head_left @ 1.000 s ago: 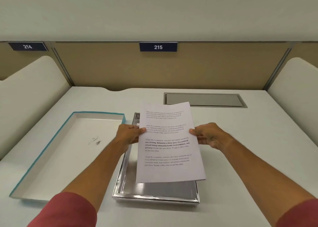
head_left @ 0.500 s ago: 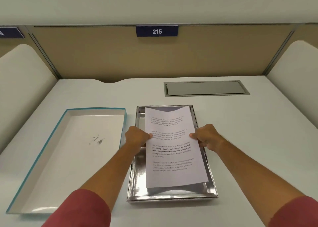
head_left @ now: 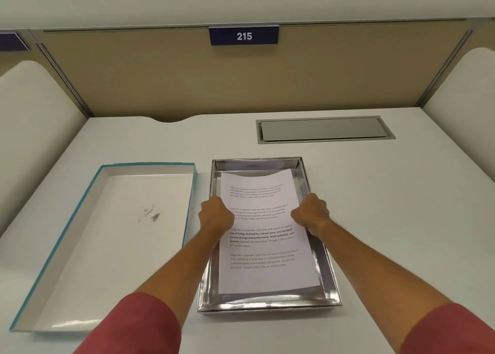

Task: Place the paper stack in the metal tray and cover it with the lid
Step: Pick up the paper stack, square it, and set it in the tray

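Note:
A shiny metal tray (head_left: pixel 269 303) lies lengthwise on the white desk in front of me. The paper stack (head_left: pixel 263 270), white sheets with printed text, sits inside the tray, its far edge bowed. My left hand (head_left: pixel 215 214) grips the stack's left edge and my right hand (head_left: pixel 312 213) grips its right edge, both over the tray's side walls. The lid (head_left: pixel 80 246), white inside with a teal rim, lies upside down on the desk to the left of the tray.
A grey metal cable flap (head_left: pixel 324 129) is set into the desk behind the tray. A tan partition with a blue "215" sign (head_left: pixel 243 35) closes the back. White curved dividers (head_left: pixel 32 128) stand on both sides.
Both hands have lowered the paper stack from above the tray down into it. The view has shifted so the tray lies more squarely in front of me.

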